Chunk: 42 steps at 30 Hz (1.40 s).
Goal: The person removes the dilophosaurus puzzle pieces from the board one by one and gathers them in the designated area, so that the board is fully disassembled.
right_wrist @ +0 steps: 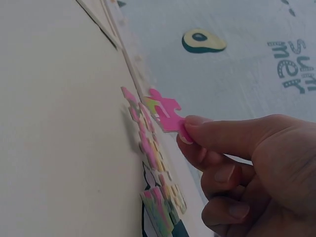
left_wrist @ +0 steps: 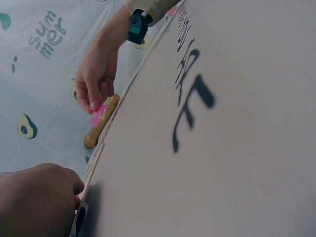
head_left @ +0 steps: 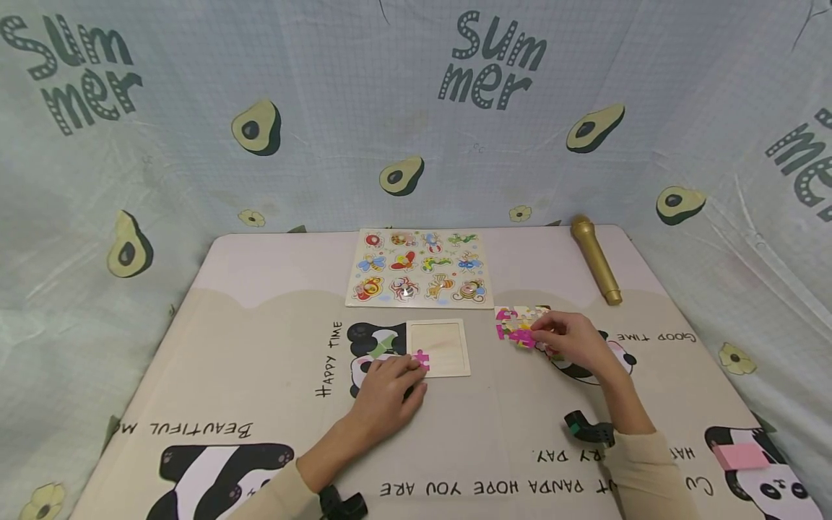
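Observation:
My right hand (head_left: 575,341) pinches a pink jigsaw piece (right_wrist: 169,113) with a patch of yellow-green between thumb and index finger. It is raised over a cluster of pink and yellow jigsaw pieces (head_left: 513,316) lying on the table. My left hand (head_left: 388,393) rests at the left side of a shallow wooden puzzle tray (head_left: 466,350), fingers loosely bent. By its fingertips, a single pink jigsaw piece (head_left: 422,359) lies in the tray's lower left corner. The left fingertips are mostly hidden in the left wrist view.
Behind the tray lies a board with colourful insect pictures (head_left: 419,269). A gold microphone-shaped stick (head_left: 596,260) lies at the back right. The tablecloth (head_left: 260,361) bears printed pandas and lettering. A patterned curtain (head_left: 325,108) closes off the table's far side.

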Each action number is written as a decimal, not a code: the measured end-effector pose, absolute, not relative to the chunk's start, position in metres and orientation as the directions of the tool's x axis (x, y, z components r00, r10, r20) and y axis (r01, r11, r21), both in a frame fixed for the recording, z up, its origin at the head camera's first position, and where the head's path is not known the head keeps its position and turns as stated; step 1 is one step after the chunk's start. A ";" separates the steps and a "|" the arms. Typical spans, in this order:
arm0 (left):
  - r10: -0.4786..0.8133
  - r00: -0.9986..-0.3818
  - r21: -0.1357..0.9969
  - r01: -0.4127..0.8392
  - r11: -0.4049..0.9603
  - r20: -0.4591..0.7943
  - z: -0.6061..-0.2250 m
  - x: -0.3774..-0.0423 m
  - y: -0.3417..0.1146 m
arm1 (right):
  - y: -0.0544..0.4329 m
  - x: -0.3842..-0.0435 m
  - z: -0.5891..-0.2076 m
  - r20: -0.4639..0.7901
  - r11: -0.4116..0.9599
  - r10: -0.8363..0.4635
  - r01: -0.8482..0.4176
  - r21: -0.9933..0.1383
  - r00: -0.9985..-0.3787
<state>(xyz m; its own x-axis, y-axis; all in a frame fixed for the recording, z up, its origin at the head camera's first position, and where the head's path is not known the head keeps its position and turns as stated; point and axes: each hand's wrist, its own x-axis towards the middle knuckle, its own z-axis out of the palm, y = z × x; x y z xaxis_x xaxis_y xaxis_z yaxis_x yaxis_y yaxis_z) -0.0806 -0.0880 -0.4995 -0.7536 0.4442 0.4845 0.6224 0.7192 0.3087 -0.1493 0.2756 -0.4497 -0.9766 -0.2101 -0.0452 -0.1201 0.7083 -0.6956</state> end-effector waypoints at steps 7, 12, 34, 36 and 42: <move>0.443 -0.750 0.308 0.626 0.717 0.491 -0.499 -0.081 -0.089 | 0.281 -0.148 -0.450 -0.087 0.715 -0.236 -0.112 -0.690 -0.968; 0.447 -0.753 0.312 0.625 0.715 0.484 -0.498 -0.081 -0.089 | 0.282 -0.148 -0.451 -0.096 0.731 -0.270 -0.139 -0.668 -0.958; 0.447 -0.755 0.296 0.619 0.727 0.480 -0.500 -0.082 -0.090 | 0.274 -0.151 -0.459 -0.066 0.824 -0.252 -0.178 -0.538 -0.966; 0.447 -0.754 0.294 0.620 0.727 0.482 -0.500 -0.082 -0.090 | 0.274 -0.151 -0.460 -0.064 0.828 -0.253 -0.182 -0.531 -0.965; 0.450 -0.753 0.290 0.621 0.728 0.480 -0.501 -0.082 -0.090 | 0.273 -0.151 -0.456 -0.054 0.815 -0.239 -0.169 -0.555 -0.970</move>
<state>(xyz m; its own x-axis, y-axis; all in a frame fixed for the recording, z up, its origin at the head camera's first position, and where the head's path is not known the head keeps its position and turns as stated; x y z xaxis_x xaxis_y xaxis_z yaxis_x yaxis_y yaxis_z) -0.0818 -0.0899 -0.5005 -0.7527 0.4502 0.4804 0.6207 0.7285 0.2898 -0.1507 0.2726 -0.4563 -0.9695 -0.2388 -0.0545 -0.1695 0.8145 -0.5548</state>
